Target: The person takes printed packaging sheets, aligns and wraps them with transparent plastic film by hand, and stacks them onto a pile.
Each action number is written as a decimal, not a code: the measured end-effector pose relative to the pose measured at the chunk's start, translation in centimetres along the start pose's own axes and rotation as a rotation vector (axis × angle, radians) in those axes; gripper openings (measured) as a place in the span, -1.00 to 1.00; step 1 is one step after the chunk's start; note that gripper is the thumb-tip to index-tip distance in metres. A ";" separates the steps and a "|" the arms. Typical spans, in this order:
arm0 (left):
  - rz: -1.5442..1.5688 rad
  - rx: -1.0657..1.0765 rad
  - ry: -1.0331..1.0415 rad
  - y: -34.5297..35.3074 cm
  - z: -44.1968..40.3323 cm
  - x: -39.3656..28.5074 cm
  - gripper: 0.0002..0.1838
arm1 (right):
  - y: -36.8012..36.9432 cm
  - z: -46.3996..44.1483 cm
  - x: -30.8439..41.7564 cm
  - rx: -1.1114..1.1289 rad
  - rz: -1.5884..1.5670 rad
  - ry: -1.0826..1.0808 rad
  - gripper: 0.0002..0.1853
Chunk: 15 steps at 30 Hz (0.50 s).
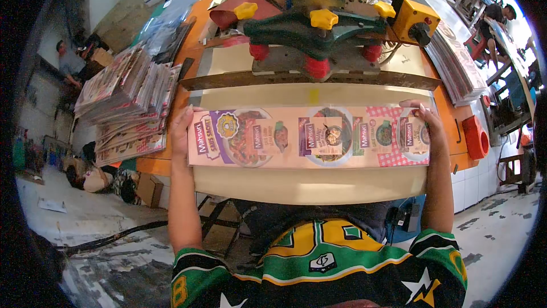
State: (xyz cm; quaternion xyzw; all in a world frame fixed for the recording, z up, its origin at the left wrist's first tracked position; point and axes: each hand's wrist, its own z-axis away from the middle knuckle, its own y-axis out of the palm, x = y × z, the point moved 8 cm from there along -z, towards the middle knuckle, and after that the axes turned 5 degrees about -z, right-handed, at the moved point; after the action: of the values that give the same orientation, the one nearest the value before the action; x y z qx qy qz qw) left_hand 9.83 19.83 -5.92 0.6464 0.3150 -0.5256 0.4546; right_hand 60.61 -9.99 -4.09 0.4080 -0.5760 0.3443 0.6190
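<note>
A long, glossy printed sheet (285, 137) with "Mahsuri" sauce sachets and dishes on it stretches between my hands. At its left end, my left hand (183, 126) grips the edge. My right hand (426, 117) holds the opposite end, with fingers over the upper right corner. Beneath the sheet lies the cream-coloured bed (307, 185) of a machine. Just beyond the sheet runs a long, dark metal bar (313, 80). Above that bar sits a dark green machine head (319, 29) with yellow knobs and red feet.
Tall stacks of printed sheets (128, 94) stand on the left, with another stack (456, 63) at right. A yellow switch box (415, 19) is fixed beside the machine head. A red holder (474, 137) hangs at the right table edge. Other people are in the background on both sides.
</note>
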 end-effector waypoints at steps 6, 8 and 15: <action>-0.138 0.001 -0.011 -0.7 0.1 0.0 -0.69 | -4.0 -1.1 -4.2 -0.031 -0.006 0.035 -0.38; -0.071 -0.016 0.032 -1.9 -0.3 0.9 -0.68 | -5.4 -1.9 -5.3 0.009 0.009 0.042 -0.35; -0.084 -0.079 0.015 -1.3 -0.2 0.6 -0.69 | -4.0 -2.0 -4.4 0.147 -0.053 -0.026 -0.28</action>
State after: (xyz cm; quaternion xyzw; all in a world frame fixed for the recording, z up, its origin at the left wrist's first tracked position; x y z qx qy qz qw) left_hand 8.90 20.43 -6.86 0.6182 0.3656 -0.5266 0.4548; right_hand 64.64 -9.73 -8.88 0.4718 -0.5461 0.3641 0.5887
